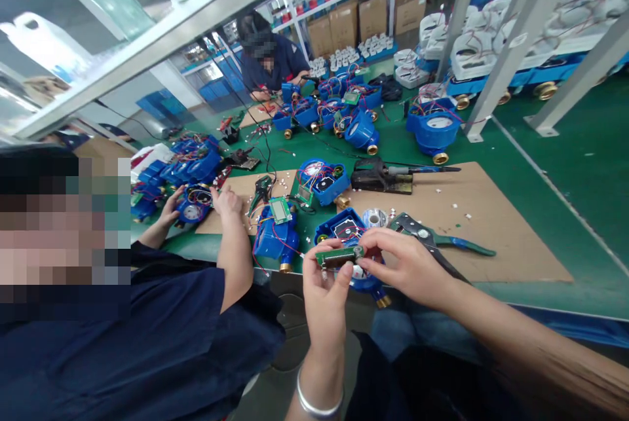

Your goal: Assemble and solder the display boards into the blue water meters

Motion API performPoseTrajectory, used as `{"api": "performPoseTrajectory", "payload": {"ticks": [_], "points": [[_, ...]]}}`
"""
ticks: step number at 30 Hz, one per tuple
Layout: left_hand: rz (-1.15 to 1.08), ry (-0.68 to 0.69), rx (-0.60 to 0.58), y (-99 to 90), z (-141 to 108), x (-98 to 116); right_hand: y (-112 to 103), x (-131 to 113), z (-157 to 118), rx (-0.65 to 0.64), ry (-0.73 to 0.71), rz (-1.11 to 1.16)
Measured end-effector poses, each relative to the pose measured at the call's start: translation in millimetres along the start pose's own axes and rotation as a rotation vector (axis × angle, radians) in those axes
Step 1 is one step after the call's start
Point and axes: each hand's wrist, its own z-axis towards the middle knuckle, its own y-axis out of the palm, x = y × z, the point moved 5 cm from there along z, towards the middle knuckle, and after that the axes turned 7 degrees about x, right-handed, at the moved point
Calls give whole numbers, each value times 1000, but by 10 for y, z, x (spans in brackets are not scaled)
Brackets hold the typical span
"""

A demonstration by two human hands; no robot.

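Observation:
Above the bench's front edge, my left hand (327, 296) grips a small green circuit board (337, 255) between thumb and fingers, with a row of pins along its edge. Thumb and fingertips of my right hand (405, 264) pinch the board's right end, where a small grey round part shows. Directly behind and below the hands sits an open blue water meter (339, 224) with red and blue wires and a brass fitting; my fingers partly hide it. A roll of solder wire (375, 219) lies beside it. Green-handled pliers (442, 239) rest past my right hand.
A soldering iron (393, 171) lies on its stand on the cardboard mat (511, 231). Other blue meters (276, 234) stand to the left and behind. A co-worker's hands (226, 203) hold a meter at left; another person sits across. Metal posts (511, 54) rise at right.

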Motion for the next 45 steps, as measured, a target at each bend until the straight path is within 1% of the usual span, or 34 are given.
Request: {"api": "performPoseTrajectory", "payload": {"ticks": [2,4,5,6,7,8,10,11,13,16,20,25,27,30,33,41,45], "points": [[12,33,65,-69,-56,10,-21,-45,-16,76,-104,-27],[58,58,206,-192,-151,40,-32,-101,-40,123,-234,-59],[83,50,269,-253,-209,61,-31,-126,-53,126,-299,-78],[101,14,297,-298,-266,79,-26,-148,-66,120,-355,-101],[99,-51,282,-320,-318,91,-17,-164,-77,105,-403,-132],[75,-140,227,-320,-365,99,-5,-178,-88,84,-444,-167],[-15,-334,65,-274,-451,121,25,-205,-106,37,-512,-243],[-60,-406,-3,-251,-483,145,45,-223,-116,11,-548,-274],[-117,-477,-68,-237,-508,204,93,-260,-136,-41,-618,-325],[-103,-544,-98,-248,-502,222,182,-281,-171,-95,-682,-369],[-64,-610,-65,-280,-495,128,304,-217,-237,-134,-681,-348],[11,-561,4,-310,-471,36,354,-171,-310,-120,-702,-368],[28,-545,11,-306,-468,34,349,-174,-328,-127,-711,-374],[47,-567,-3,-287,-479,42,333,-149,-352,-134,-686,-375],[45,-591,-23,-248,-495,43,300,-95,-389,-115,-651,-349],[-31,-621,-59,-94,-573,-32,179,-11,-473,-70,-593,-326],[-65,-639,-39,-74,-618,-50,144,11,-489,-61,-585,-327]]}}
